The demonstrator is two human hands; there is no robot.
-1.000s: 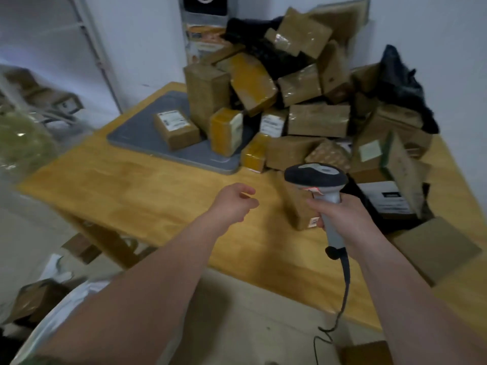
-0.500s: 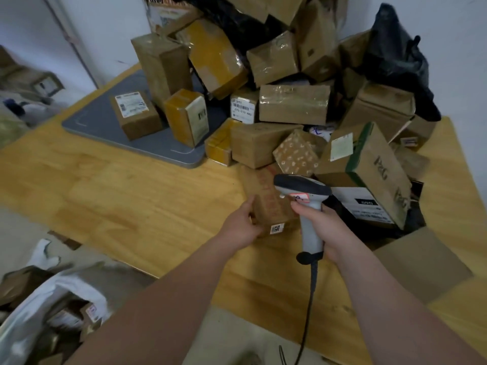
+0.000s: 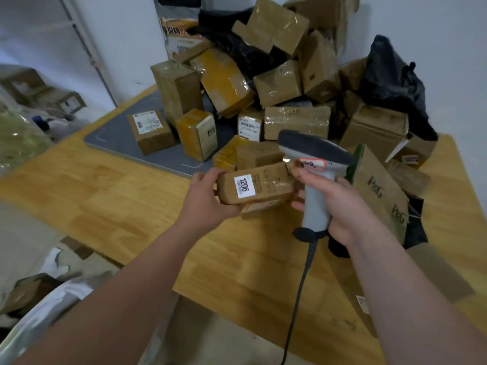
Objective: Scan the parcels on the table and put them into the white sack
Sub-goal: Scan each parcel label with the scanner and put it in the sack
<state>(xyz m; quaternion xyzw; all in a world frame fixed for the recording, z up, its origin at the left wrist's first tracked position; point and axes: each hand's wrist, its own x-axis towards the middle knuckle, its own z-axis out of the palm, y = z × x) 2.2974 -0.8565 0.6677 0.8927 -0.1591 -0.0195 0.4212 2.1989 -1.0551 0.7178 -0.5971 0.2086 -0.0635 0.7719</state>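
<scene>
print on parcel (image 3: 259,187) illegible, white sack (image 3: 56,304) half off-frame

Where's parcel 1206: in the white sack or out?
Out. The left hand grips parcel 1206 above the table, beside the scanner held by the right hand; the white sack sits lower left.

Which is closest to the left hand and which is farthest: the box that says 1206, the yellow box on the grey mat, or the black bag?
1. Box marked 1206: gripped by the left hand.
2. Yellow box: on the grey mat, just beyond the hand.
3. Black bag: far right of the pile, against the wall.
</scene>
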